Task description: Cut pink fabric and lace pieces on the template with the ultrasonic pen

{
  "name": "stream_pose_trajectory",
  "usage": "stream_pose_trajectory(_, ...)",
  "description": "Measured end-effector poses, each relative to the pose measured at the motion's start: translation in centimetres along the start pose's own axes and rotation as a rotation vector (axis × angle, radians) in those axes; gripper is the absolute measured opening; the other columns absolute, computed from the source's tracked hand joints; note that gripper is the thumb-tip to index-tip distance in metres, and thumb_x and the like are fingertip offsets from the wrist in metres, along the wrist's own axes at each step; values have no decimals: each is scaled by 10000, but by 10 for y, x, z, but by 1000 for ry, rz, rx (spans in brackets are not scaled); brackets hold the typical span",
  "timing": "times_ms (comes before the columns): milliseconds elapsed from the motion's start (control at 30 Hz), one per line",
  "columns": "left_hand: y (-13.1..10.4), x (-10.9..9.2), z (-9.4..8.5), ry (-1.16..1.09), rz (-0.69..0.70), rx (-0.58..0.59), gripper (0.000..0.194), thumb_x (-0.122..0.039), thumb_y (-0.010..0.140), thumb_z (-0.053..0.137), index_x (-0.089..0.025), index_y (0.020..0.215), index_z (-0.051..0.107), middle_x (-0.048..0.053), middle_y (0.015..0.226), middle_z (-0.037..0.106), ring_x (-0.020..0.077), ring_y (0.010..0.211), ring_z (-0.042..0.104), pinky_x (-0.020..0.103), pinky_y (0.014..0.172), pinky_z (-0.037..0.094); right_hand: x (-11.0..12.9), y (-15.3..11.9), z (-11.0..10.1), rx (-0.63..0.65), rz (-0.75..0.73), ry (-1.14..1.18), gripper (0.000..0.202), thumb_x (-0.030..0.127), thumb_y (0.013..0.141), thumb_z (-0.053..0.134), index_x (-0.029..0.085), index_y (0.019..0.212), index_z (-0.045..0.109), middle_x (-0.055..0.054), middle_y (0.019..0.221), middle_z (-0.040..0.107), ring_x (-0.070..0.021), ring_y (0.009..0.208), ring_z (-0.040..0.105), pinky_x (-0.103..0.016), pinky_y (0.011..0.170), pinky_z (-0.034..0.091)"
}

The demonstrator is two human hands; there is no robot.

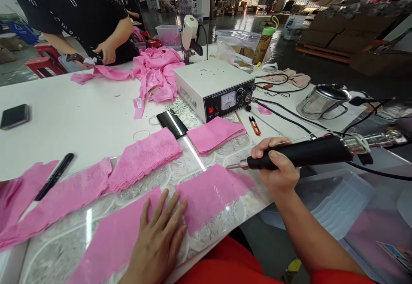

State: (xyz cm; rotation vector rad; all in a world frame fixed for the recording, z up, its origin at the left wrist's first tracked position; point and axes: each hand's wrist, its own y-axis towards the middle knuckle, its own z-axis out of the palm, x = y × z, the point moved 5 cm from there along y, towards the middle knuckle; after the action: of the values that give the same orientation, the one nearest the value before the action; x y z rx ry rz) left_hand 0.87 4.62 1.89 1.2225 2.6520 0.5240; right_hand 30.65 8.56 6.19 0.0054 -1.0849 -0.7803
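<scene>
My left hand (pixel 162 232) lies flat with fingers spread, pressing on a pink fabric piece (pixel 112 236) and reaching the edge of another pink fabric piece (pixel 209 193) beside it. In my right hand (pixel 280 168) is a black handheld ultrasonic welding tool (pixel 302 151), my fingers wrapped round its grip. Its metal tip points left and sits at the upper edge of the right-hand pink piece; whether it touches cannot be made out. Behind these lie a stack of pink lace pieces (pixel 148 157) and a stack of plain pink pieces (pixel 215 134).
A white power unit (pixel 214 84) with cables running to the tool stands behind. Orange thread snips (pixel 254 126), a glass mug (pixel 322 101), a black marker (pixel 54 176) and a phone (pixel 15 116) lie around. Across the table stands a person (pixel 80 17) by heaped pink fabric (pixel 157 69).
</scene>
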Motion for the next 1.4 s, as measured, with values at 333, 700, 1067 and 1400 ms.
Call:
stream_pose_trajectory(333, 1, 1, -2, -7, -21, -8, 518, -161, 942, 462, -200, 1456, 413, 66, 1437, 514, 245, 1470, 212, 457, 1215, 72, -5, -2, 5, 38, 30, -8, 115, 207, 677, 644, 221, 748, 554, 29, 698, 602, -121, 554, 553, -291, 554, 468)
stream_pose_trajectory(700, 1, 3, -1, -25, -3, -17, 542, -176, 945, 454, -210, 1480, 381, 69, 1436, 514, 249, 1469, 217, 456, 1215, 78, 13, -1, -15, -55, -4, -51, 134, 248, 639, 630, 224, 745, 551, 25, 691, 577, -115, 534, 524, -289, 523, 458)
stream_pose_trajectory(1067, 1, 2, -1, -20, -3, -16, 550, -175, 949, 447, -207, 1490, 360, 71, 1444, 505, 253, 1472, 209, 468, 1212, 83, 15, -7, -20, -13, 16, -45, 152, 261, 662, 664, 214, 766, 564, 20, 717, 579, -116, 553, 540, -293, 534, 469)
stream_pose_trajectory(1400, -3, 6, 4, -29, 6, 7, 592, -173, 933, 471, -203, 1507, 329, 81, 1454, 492, 256, 1478, 186, 462, 1218, 58, 19, -2, -20, -19, -3, -41, 144, 247, 639, 658, 220, 745, 564, 31, 674, 589, -116, 527, 537, -286, 523, 446)
